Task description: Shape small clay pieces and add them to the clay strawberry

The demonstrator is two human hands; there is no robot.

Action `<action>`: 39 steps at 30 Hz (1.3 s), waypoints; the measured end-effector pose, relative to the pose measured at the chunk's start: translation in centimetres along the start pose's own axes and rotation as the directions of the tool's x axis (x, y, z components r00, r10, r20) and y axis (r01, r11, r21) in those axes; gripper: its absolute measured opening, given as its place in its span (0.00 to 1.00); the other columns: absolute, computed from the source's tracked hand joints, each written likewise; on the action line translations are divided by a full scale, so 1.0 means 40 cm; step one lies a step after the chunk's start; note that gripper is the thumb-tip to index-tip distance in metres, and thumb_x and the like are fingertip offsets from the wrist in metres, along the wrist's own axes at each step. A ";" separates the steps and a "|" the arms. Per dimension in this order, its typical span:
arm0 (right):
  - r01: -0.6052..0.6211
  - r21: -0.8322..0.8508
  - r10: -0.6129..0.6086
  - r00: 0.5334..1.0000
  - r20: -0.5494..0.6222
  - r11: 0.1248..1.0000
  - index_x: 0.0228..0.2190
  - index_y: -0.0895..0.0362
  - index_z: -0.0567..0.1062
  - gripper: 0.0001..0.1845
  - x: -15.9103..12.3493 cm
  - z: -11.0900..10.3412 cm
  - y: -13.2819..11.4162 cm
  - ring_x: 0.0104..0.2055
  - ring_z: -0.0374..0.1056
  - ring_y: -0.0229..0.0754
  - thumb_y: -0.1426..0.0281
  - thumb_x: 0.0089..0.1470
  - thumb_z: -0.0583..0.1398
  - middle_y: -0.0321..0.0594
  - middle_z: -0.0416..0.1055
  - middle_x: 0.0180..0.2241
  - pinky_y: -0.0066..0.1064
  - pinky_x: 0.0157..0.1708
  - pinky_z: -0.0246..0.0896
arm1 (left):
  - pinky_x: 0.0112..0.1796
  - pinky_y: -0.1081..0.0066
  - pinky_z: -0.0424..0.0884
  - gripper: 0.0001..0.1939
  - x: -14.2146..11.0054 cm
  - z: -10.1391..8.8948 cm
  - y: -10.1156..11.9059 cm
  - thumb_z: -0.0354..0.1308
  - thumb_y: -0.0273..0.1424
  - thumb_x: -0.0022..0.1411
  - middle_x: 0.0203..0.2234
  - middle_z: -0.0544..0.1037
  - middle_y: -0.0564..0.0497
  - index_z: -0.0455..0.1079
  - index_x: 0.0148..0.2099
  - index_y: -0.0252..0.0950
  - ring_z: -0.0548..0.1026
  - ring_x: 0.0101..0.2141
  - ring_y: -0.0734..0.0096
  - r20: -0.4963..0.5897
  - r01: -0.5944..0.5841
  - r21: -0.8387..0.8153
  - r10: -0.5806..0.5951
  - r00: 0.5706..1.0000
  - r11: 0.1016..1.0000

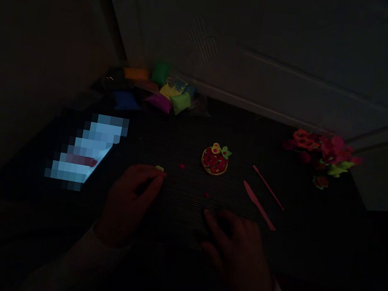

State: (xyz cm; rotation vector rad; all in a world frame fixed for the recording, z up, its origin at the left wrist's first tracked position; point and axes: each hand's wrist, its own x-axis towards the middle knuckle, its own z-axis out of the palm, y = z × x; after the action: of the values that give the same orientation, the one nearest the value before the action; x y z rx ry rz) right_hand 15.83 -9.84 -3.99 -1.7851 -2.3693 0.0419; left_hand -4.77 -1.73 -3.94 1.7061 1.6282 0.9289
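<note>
In the dim head view, my left hand [127, 201] has thumb and forefinger pinched round a small yellow-green clay piece [159, 168], low over the dark table. My right hand [237, 252] holds nothing, its forefinger stretched out and its thumb apart. Just beyond that fingertip lies a small red clay bit [207, 195]. A second red bit [182, 166] rests to the right of my left fingertips. Farther back sits a round clay piece [215, 161], red with a yellow rim, with a yellow flower [215, 148] and a green flower [226, 152] at its top edge.
A pink plastic knife [259, 205] and a thin pink stick [268, 186] lie on the right. Colourful clay flowers [327, 150] stand at the back right. Several clay packets [160, 102] are heaped at the back left, near a lit, blurred-out screen [93, 148].
</note>
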 end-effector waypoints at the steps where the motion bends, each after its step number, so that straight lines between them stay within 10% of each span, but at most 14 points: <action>1: -0.012 -0.017 0.012 1.000 -0.003 1.000 0.47 0.49 0.66 0.21 0.002 0.000 0.000 0.36 0.59 0.45 0.60 0.51 0.52 0.44 0.65 0.39 0.39 0.34 0.55 | 0.40 0.66 0.67 0.10 0.000 0.000 -0.001 0.50 0.36 0.55 0.34 0.74 0.52 0.70 0.34 0.38 0.71 0.36 0.69 0.001 0.003 0.002 -0.003 1.000 1.000; 39: -0.038 -0.048 0.038 0.999 0.005 0.998 0.47 0.47 0.66 0.22 -0.004 0.002 -0.026 0.36 0.60 0.44 0.59 0.49 0.55 0.43 0.66 0.40 0.37 0.34 0.56 | 0.40 0.66 0.67 0.10 0.004 -0.005 0.003 0.50 0.37 0.54 0.34 0.73 0.51 0.70 0.34 0.39 0.71 0.36 0.68 0.014 0.001 0.006 -0.001 1.000 1.000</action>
State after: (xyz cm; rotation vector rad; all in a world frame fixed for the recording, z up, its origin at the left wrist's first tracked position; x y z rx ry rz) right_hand 14.87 -10.29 -3.95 -1.8536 -2.3597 -0.0052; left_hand -4.84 -1.57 -3.72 1.7120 1.6239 0.9110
